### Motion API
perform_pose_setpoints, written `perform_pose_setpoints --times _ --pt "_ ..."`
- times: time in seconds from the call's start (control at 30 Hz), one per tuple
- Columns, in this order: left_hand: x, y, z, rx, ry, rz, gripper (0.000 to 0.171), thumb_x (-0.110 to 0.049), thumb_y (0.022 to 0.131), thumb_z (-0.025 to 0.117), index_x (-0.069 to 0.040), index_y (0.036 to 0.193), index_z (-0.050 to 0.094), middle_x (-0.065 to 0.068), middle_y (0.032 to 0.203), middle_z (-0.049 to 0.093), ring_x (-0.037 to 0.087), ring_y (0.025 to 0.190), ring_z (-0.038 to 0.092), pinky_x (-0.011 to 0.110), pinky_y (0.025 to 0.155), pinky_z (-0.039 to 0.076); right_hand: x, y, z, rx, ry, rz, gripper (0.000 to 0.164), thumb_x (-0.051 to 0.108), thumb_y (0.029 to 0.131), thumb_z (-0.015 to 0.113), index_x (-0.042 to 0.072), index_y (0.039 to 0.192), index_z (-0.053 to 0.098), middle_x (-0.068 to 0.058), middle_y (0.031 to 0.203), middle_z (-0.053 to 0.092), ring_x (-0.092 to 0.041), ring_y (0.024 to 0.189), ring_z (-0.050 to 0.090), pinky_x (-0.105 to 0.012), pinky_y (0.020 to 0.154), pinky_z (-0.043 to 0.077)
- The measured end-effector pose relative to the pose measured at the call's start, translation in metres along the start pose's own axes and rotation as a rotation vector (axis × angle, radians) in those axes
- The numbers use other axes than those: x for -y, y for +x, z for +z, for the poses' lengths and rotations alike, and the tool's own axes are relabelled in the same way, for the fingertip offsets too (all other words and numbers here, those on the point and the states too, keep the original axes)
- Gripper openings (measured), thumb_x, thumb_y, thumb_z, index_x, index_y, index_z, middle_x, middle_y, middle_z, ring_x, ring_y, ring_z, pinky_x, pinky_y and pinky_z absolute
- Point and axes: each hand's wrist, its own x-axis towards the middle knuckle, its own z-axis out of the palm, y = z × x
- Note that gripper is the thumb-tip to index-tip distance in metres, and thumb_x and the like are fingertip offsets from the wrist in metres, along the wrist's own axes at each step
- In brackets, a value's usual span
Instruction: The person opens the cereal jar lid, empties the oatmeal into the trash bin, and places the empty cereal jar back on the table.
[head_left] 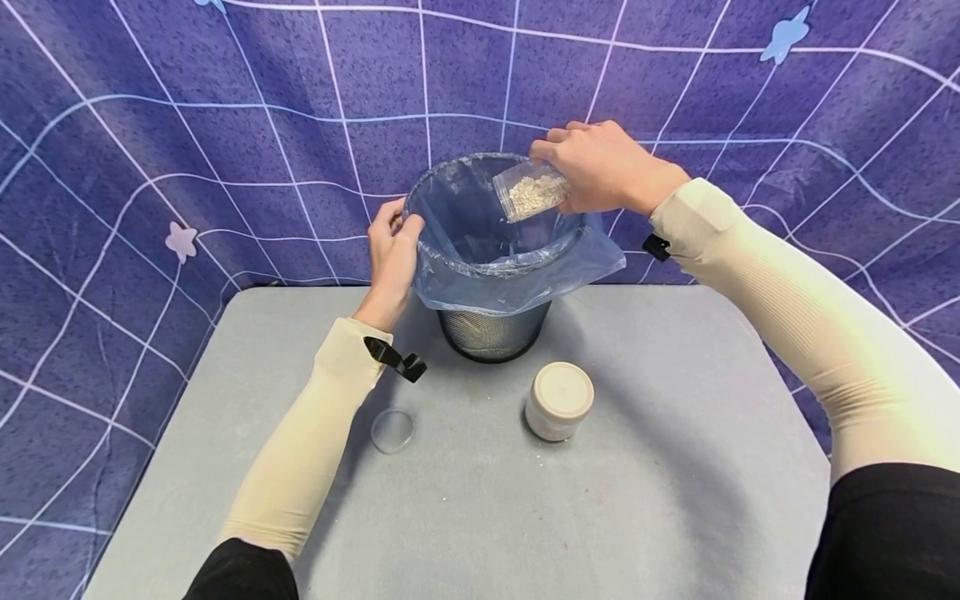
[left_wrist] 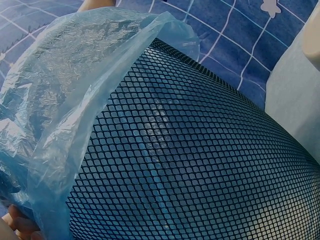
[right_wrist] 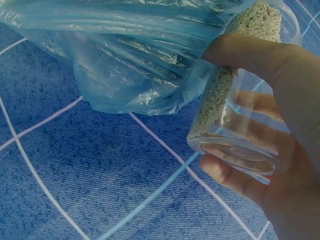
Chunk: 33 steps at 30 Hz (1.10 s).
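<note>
My left hand (head_left: 393,258) grips the rim of a mesh wastebasket (head_left: 491,333), with the thumb at the edge of its blue plastic bag (head_left: 495,292). Fingers (left_wrist: 22,226) of that hand peek out at the corner of the left wrist view, beside the bag. Over the bag's opening, my right hand (head_left: 603,167) holds a clear jar (right_wrist: 250,120) tipped on its side, mouth toward the left. Pale, flaky grains (head_left: 534,197) lie along the jar's lower wall up to its mouth. In the right wrist view, thumb and fingers wrap the jar near its base.
In front of the basket, on the grey table (head_left: 480,500), stands a jar with a cream lid (head_left: 558,400). A clear round lid (head_left: 393,431) lies left of it, near the left forearm. A few crumbs dot the tabletop. Behind hangs a purple gridded curtain (head_left: 285,142).
</note>
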Motion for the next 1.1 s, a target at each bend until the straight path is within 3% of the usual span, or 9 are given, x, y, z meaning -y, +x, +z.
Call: perform_pose_setpoints --times 0.33,1.1 --pt "-0.0004 0.0013 0.0002 0.006 -0.006 -0.003 0.039 -0.005 0.094 0.057 0.005 0.131 0.067 0.01 0.104 0.067 0.013 0.09 0.059 0.025 0.084 0.046 -0.0013 -0.0004 -0.0011 -0.005 -0.008 -0.007 0.071 0.022 0.08 0.089 0.004 0.14 0.057 -0.024 0.138 0.062 -0.05 0.119 0.06 -0.071 0.089 0.053" --pt "-0.0002 -0.0003 0.001 -0.003 0.001 0.006 0.04 -0.005 0.093 0.057 0.005 0.131 0.067 0.013 0.108 0.068 0.011 0.09 0.06 0.025 0.085 0.046 -0.0019 0.0 0.0024 -0.013 -0.044 -0.029 0.07 0.017 0.08 0.09 0.002 0.141 0.059 -0.026 0.137 0.062 -0.051 0.117 0.06 -0.068 0.089 0.054"
